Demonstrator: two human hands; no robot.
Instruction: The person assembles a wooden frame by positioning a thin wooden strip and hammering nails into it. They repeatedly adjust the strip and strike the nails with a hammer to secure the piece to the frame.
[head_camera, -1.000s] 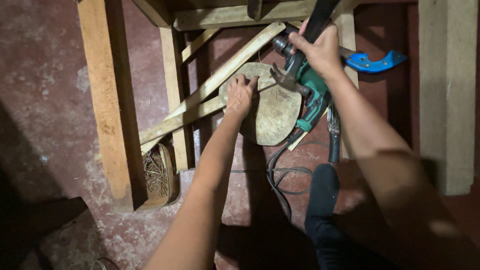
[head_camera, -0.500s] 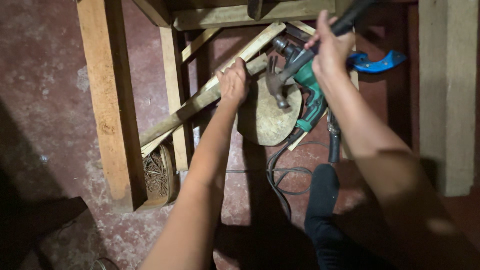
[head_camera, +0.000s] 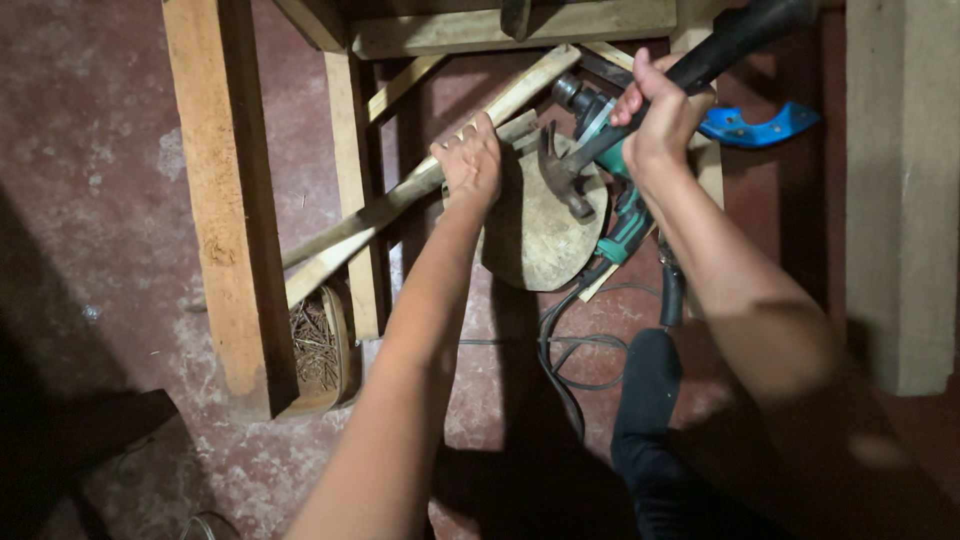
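Nails (head_camera: 313, 345) in wooden tray (head_camera: 342, 330)

Both hands (head_camera: 470, 160) (head_camera: 660, 115) clenched, arms outstretched.

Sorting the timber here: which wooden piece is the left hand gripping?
The thin diagonal slat; left hand grips its upper part, unlike the thick upright planks.

The hammer (head_camera: 600, 150) had a black handle and a dark grey steel head. The power tool (head_camera: 628, 225) beneath it was teal green with black parts. The wooden slats (head_camera: 400, 200) were pale tan, the round wooden piece (head_camera: 535, 235) dull beige, the floor (head_camera: 100, 180) mottled reddish-brown, and the curved plastic piece (head_camera: 760, 125) bright blue.
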